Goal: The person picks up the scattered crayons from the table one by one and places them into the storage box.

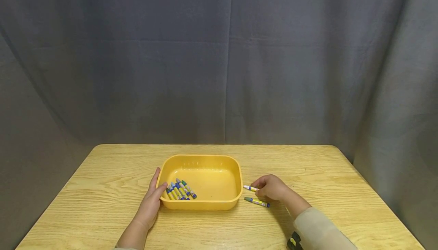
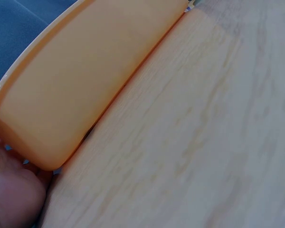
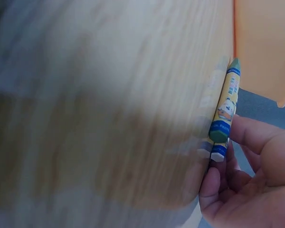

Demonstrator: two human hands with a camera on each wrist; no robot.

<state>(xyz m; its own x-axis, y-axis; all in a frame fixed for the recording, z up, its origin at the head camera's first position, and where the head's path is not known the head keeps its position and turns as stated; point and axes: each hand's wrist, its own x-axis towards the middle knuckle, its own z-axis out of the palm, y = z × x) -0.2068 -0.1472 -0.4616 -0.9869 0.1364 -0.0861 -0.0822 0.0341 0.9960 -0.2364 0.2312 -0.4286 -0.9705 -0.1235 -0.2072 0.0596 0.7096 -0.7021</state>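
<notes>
A yellow plastic tray [image 1: 208,185] sits on the table, with several crayons [image 1: 180,190] in blue and green tones lying in its left part. At its left end, my left hand [image 1: 149,208] grips the wall, thumb over the rim and fingers outside. To the right of the tray, my right hand [image 1: 272,187] pinches a white crayon [image 1: 248,187] low at the tabletop, covering part of it. A dark green crayon [image 1: 257,202] in a yellow and blue wrapper lies just in front of that hand. In the right wrist view the green crayon [image 3: 225,104] partly hides the white one.
The light wood table [image 1: 113,181] has rounded far corners. Grey curtains [image 1: 171,71] hang behind it and at both sides. A small black and yellow object [image 1: 294,241] is by the right sleeve [image 1: 319,229].
</notes>
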